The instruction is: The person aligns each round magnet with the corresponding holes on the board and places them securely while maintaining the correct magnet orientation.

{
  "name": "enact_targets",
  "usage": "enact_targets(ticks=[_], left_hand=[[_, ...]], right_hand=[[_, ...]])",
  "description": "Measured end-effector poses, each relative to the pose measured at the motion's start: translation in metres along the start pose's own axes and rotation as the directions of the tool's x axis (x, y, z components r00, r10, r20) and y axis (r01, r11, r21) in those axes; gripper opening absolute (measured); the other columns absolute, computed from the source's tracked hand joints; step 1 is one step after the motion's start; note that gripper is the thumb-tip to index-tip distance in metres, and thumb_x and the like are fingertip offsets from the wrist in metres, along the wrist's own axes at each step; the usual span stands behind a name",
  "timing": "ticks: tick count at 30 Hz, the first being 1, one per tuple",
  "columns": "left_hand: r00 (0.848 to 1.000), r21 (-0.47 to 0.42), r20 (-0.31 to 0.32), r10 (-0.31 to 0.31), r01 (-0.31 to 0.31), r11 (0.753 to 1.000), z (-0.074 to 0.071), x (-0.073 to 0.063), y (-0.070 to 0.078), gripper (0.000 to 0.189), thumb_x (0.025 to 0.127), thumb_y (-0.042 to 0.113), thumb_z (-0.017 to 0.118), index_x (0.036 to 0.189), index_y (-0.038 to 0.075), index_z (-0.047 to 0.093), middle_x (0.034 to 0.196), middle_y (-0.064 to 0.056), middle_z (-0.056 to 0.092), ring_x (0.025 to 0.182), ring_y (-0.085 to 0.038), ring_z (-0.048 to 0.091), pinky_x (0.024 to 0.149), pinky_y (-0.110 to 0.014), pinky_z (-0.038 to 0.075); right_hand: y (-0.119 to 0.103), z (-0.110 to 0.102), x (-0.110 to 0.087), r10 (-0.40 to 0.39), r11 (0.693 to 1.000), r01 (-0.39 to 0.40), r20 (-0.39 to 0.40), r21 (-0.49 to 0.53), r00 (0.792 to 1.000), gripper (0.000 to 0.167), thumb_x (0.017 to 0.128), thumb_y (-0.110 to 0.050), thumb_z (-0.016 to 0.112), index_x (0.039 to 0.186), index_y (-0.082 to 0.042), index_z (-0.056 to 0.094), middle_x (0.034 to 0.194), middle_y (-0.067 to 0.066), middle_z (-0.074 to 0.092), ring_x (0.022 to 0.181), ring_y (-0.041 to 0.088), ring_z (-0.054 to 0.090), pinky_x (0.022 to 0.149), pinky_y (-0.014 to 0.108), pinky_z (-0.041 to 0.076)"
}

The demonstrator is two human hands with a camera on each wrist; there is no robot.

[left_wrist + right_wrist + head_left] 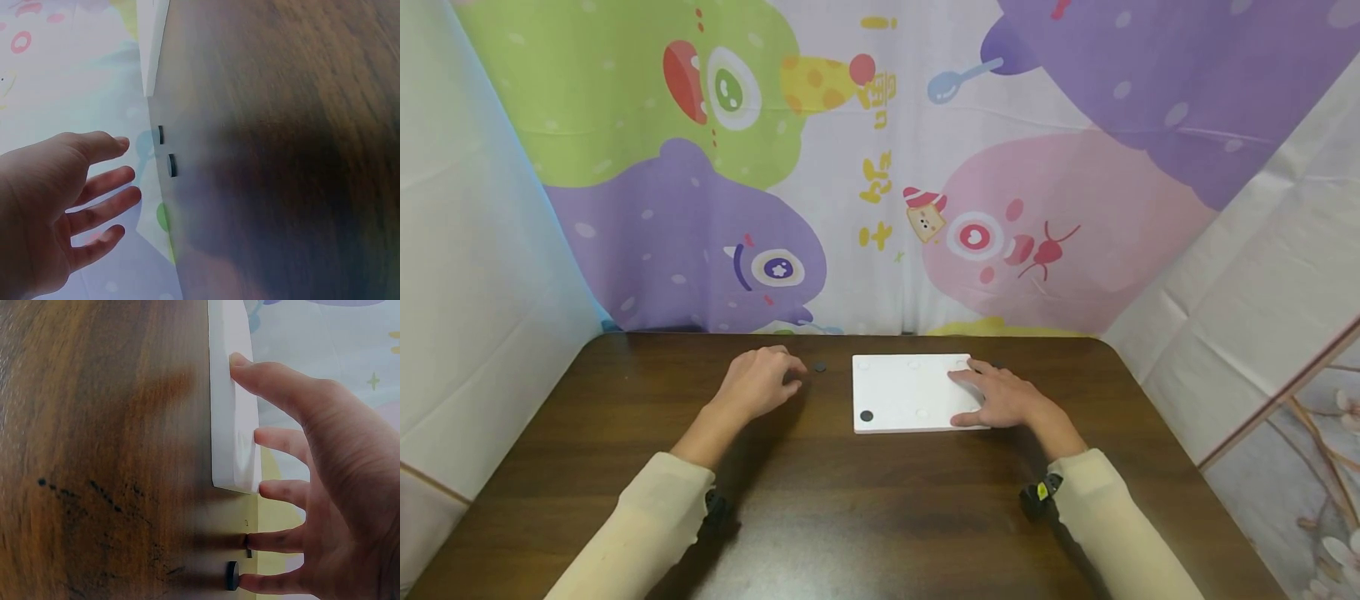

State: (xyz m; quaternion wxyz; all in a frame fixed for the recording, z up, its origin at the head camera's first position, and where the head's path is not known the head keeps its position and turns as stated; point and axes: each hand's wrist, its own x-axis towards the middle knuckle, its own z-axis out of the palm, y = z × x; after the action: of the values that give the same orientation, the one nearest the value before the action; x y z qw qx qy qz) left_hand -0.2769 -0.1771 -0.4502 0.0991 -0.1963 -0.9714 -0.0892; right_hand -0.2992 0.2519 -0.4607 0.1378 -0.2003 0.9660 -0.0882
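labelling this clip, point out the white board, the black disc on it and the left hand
White board [904,388], head view, bare part of its top
Black disc [867,416], head view, middle of its face
Left hand [760,382], head view, its back

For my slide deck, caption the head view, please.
White board with a black disc at its near left corner, right hand on its right end; left hand near another disc.

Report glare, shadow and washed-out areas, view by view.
Head: pale sheen on the table, the white board so bright its round marks look faint; left wrist: curtain washed out, dark shadow across the table; right wrist: soft shadow streaks left of the black disc.
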Motion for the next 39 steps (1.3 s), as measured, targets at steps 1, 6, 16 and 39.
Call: enact_targets(ticks=[1,6,16,39], left_hand=[[1.000,0.001,0.002,-0.001,0.001,1.000,0.000,0.000,0.000,0.018,0.097,0.019,0.085,0.114,0.017,0.089,0.115,-0.007,0.084,0.097,-0.033,0.082,0.073,-0.046,0.064],[1.000,0.003,0.014,-0.011,0.011,1.000,0.001,0.000,0.000,0.020,0.097,0.019,0.085,0.117,0.016,0.088,0.119,-0.008,0.084,0.102,-0.035,0.082,0.078,-0.049,0.065],[1.000,-0.002,0.024,-0.007,0.007,1.000,0.026,0.010,-0.018,0.027,0.095,0.023,0.087,0.122,0.020,0.087,0.120,-0.008,0.083,0.098,-0.034,0.080,0.078,-0.054,0.065],[0.982,-0.005,0.164,-0.093,0.096,0.995,0.008,0.011,-0.004,0.030,0.101,0.021,0.083,0.130,0.015,0.084,0.134,-0.013,0.081,0.116,-0.039,0.079,0.092,-0.057,0.066]], right_hand=[[0.000,0.000,-0.001,-0.001,1.000,0.001,0.000,-0.005,1.000,0.094,0.096,-0.067,0.078,0.173,-0.024,0.046,0.185,0.024,0.030,0.157,0.063,0.045,0.118,0.086,0.043],[0.000,0.000,-0.001,-0.004,1.000,0.004,0.002,-0.012,1.000,0.094,0.095,-0.067,0.078,0.173,-0.024,0.046,0.185,0.024,0.030,0.157,0.064,0.045,0.118,0.086,0.043],[0.001,0.000,0.000,-0.002,1.000,0.002,-0.003,0.000,1.000,0.095,0.096,-0.068,0.077,0.174,-0.025,0.045,0.186,0.023,0.029,0.158,0.064,0.044,0.118,0.088,0.041],[-0.002,-0.001,-0.002,-0.009,1.000,0.009,0.000,-0.008,1.000,0.094,0.095,-0.066,0.079,0.173,-0.023,0.047,0.185,0.025,0.031,0.157,0.065,0.045,0.117,0.088,0.043]])
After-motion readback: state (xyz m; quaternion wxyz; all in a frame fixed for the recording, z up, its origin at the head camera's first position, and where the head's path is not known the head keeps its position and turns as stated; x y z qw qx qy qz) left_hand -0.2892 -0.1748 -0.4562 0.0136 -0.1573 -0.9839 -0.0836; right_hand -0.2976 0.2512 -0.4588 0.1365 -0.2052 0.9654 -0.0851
